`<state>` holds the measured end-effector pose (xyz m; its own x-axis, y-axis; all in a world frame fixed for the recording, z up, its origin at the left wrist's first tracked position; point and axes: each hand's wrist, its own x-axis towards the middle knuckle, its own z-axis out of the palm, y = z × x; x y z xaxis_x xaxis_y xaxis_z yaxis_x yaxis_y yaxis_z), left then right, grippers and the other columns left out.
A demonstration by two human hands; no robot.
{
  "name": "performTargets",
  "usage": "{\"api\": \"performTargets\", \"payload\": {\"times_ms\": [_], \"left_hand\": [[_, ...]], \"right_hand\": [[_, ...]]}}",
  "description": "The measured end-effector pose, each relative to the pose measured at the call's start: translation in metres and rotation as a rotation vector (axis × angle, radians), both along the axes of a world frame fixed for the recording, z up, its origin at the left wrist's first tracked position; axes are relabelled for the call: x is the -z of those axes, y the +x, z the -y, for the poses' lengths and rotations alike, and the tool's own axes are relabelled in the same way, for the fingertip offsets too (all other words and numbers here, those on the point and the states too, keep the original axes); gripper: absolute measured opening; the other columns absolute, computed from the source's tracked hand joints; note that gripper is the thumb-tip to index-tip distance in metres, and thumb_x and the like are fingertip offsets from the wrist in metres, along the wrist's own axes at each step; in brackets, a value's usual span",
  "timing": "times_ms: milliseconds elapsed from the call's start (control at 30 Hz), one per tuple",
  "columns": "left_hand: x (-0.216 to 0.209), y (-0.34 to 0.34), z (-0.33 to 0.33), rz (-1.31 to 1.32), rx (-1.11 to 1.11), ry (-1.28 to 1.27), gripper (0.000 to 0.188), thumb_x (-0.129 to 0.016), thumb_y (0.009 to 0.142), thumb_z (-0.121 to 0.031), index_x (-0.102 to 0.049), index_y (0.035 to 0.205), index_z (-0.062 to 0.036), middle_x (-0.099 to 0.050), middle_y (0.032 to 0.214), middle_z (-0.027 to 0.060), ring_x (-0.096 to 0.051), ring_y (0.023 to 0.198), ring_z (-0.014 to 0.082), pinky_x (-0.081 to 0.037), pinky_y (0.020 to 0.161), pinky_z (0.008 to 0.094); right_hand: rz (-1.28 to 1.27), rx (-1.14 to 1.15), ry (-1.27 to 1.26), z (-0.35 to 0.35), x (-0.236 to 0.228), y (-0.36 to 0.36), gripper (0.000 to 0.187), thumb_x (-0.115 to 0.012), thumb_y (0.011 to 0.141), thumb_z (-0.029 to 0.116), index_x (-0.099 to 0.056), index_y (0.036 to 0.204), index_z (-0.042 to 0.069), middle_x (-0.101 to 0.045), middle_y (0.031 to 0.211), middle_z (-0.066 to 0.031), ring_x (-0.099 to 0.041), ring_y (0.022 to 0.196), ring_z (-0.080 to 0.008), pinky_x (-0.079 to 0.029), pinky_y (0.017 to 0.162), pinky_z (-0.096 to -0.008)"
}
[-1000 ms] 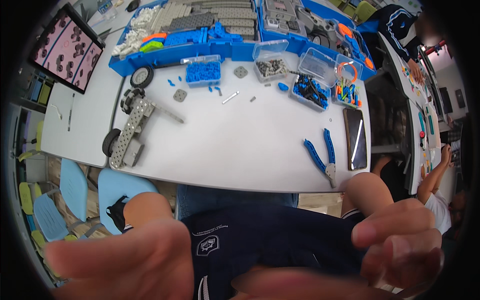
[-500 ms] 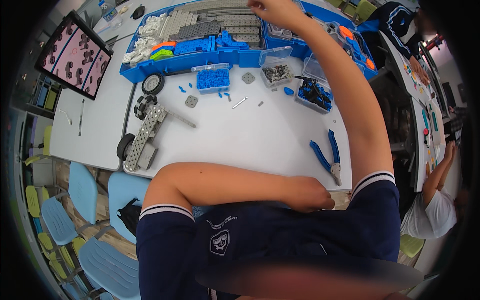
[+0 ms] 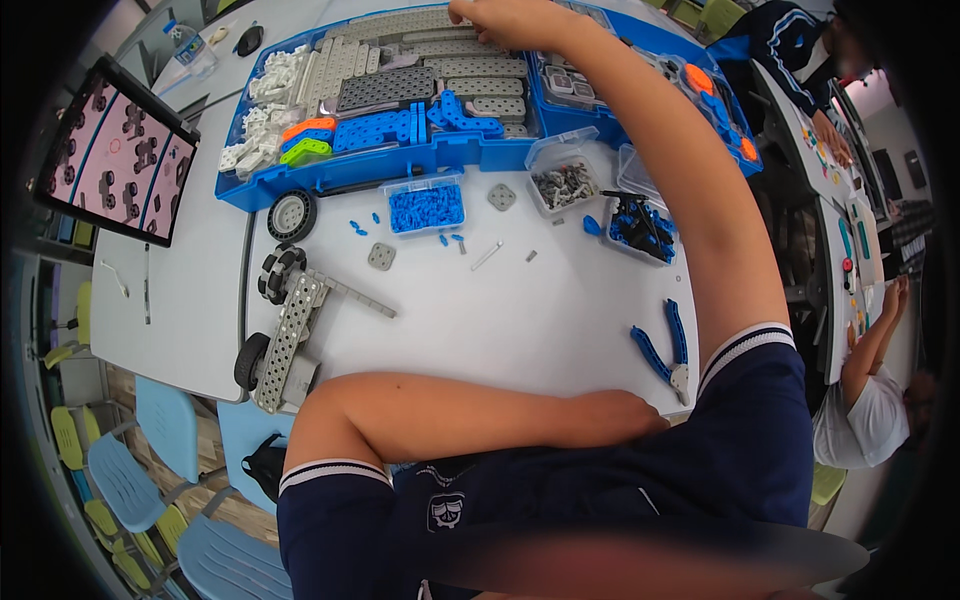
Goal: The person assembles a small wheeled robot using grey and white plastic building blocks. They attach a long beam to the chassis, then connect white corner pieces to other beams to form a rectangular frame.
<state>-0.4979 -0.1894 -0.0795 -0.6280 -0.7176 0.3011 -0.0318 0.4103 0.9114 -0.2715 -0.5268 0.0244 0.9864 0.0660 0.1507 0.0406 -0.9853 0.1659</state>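
My right hand reaches over the far side of the blue parts case, above the long grey beams. Its fingers are bent downward and look apart; I see nothing held in them, though the tips are partly hidden. My left hand lies curled at the near table edge, against my shirt, with most of its fingers out of sight. Beyond it to the right are blue-handled pliers. A grey wheeled assembly of perforated beams stands at the left, with a loose wheel behind it.
Open boxes of blue pins, grey pieces and black-and-blue parts stand before the case. Small square plates and a thin rod lie nearby. A tilted screen stands left. Other people sit at the right.
My right hand has moved left across the far part of the case. My left hand stays at the table edge. The view has shifted slightly, so the table sits lower.
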Motion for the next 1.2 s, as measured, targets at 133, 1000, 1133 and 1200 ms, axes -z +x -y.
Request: {"api": "performTargets", "payload": {"times_ms": [133,1000,1133,1200], "left_hand": [[-0.004,0.001,0.002,0.010,0.031,0.084,0.031,-0.061,0.087,-0.018,-0.068,0.111,0.0002,-0.071,0.096,0.0240,-0.068,0.093,0.0427,-0.052,0.084,0.0483],[-0.006,0.001,0.003,0.015,0.038,0.155,0.026,-0.060,0.087,-0.019,-0.067,0.100,0.0020,-0.070,0.090,0.0251,-0.068,0.088,0.0439,-0.051,0.080,0.0494],[-0.005,0.000,0.003,0.002,0.010,0.114,0.025,-0.060,0.087,-0.018,-0.067,0.099,0.0021,-0.070,0.090,0.0253,-0.068,0.088,0.0440,-0.052,0.079,0.0495],[-0.003,-0.001,0.003,0.002,0.011,0.111,0.024,-0.060,0.087,-0.018,-0.067,0.099,0.0020,-0.070,0.091,0.0253,-0.068,0.088,0.0438,-0.052,0.080,0.0495]], "right_hand": [[-0.130,0.082,0.193,0.003,-0.009,0.004,0.043,-0.072,0.080,0.003,-0.056,0.120,0.005,-0.071,0.094,-0.0180,-0.070,0.091,-0.0372,-0.056,0.078,-0.0464],[0.023,0.116,0.611,-0.015,0.009,-0.001,0.018,-0.082,0.076,0.006,-0.078,0.092,0.001,-0.077,0.086,-0.0155,-0.073,0.079,-0.0243,-0.057,0.074,-0.0353],[0.063,0.032,0.697,-0.017,0.006,-0.006,0.017,-0.081,0.076,0.006,-0.079,0.093,0.001,-0.077,0.084,-0.0146,-0.073,0.076,-0.0236,-0.057,0.073,-0.0354],[0.095,0.129,0.733,-0.014,0.002,-0.006,0.016,-0.080,0.077,0.006,-0.079,0.093,0.001,-0.077,0.084,-0.0154,-0.073,0.077,-0.0232,-0.057,0.073,-0.0352]]}}
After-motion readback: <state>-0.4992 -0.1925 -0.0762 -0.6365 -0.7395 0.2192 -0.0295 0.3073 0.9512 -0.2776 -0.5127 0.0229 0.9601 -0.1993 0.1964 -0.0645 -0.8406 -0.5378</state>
